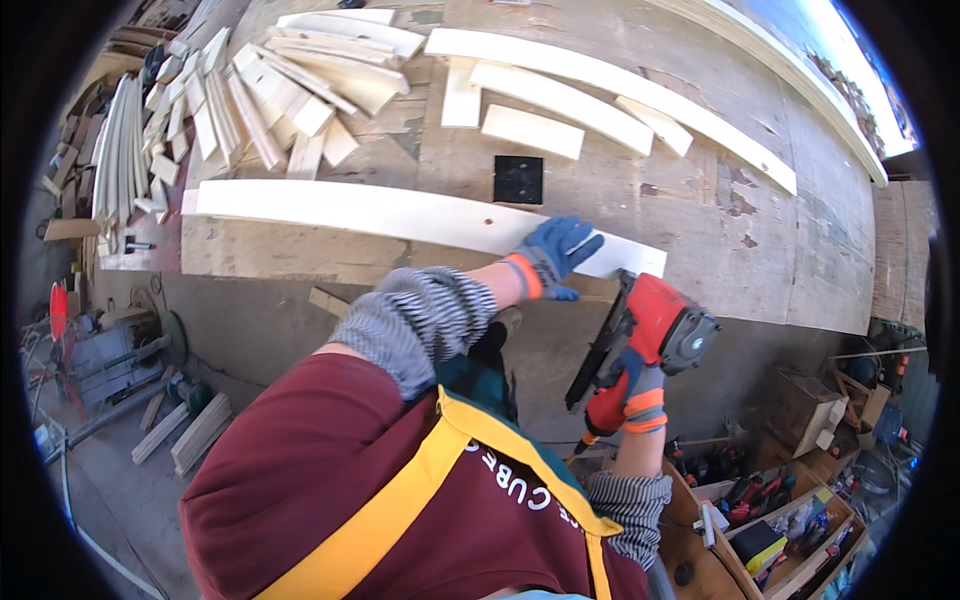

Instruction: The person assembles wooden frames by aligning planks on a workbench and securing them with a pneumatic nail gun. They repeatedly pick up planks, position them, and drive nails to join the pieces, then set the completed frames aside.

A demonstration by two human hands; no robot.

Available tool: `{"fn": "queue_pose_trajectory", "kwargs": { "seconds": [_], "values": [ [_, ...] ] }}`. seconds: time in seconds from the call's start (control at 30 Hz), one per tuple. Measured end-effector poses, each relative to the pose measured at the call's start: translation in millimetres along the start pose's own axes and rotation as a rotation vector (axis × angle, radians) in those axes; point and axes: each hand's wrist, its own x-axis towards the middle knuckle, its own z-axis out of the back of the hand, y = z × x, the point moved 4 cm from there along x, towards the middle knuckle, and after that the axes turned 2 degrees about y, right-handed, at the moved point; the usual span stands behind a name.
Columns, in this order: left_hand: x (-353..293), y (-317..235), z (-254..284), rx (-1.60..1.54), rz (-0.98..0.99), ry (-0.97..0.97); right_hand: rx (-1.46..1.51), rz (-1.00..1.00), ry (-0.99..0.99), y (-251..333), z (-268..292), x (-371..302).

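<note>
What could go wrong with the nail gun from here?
The gloved left grip rests on the long pale board, near the nose of the nail gun, so a stray nail might strike it. That nose sits by the board's near edge, so a nail could split the board or glance off. Only the right grip holds the nail gun, so recoil might shift it.

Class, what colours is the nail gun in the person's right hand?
The nail gun is red with black and dark grey parts, shown in the head view.
</note>
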Motion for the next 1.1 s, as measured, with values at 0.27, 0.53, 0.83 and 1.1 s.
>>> {"fn": "queue_pose_trajectory", "kwargs": {
  "seconds": [0.27,0.53,0.83,1.1],
  "values": [
    [-239.2,226.6,95.0,0.321,0.376,0.162,0.358,-0.123,-0.087,11.7,-15.0,-9.6],
    [-242.3,273.6,94.5,0.119,0.351,0.435,0.407,-0.025,-0.27,61.7,-100.5,-55.9],
    [-246.1,276.6,92.2,0.049,0.309,0.403,0.537,-0.037,-0.091,170.5,-229.5,-77.5],
    [-247.1,278.6,97.4,0.003,0.329,0.439,0.371,-0.106,-0.016,152.6,-237.7,-39.5]
  ]
}}
